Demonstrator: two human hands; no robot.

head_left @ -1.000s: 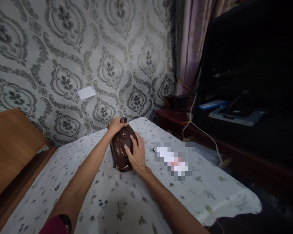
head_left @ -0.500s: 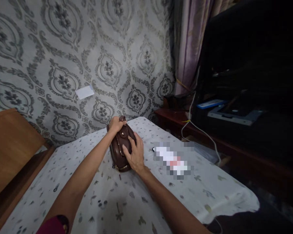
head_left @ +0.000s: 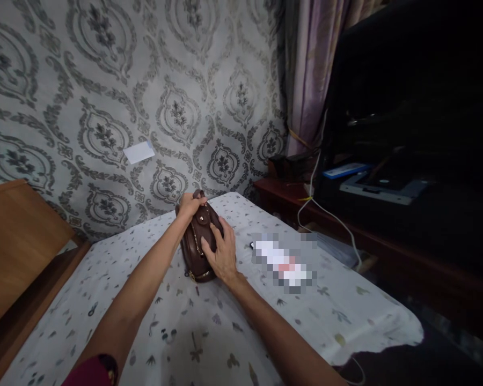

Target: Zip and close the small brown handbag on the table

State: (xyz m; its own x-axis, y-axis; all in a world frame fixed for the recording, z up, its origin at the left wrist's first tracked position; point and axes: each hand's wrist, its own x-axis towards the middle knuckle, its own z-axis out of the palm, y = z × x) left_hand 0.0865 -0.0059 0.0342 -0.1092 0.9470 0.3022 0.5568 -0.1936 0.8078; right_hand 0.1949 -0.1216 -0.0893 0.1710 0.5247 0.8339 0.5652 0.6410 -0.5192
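A brown leather handbag (head_left: 192,252) with gold-coloured zips and a small round clasp rests on the cloth-covered table. My left hand (head_left: 189,205) is closed around the bag's far end, beside its short handle (head_left: 199,193); its fingertips are partly hidden. Against the right side of the bag lies my right hand (head_left: 223,254), thumb and fingers spread over the leather. Both zips that show look closed, and what the bag holds is out of sight.
A white patterned cloth (head_left: 193,327) covers the table. Right of the bag lies a blurred-out phone-like thing (head_left: 279,260). A wooden panel (head_left: 22,246) stands at left. White cables (head_left: 338,220) hang by the dark red furniture at right, near a purple curtain (head_left: 312,75).
The view has shifted very slightly. Both hands keep their places on the handbag, and the bag has not visibly moved on the table.
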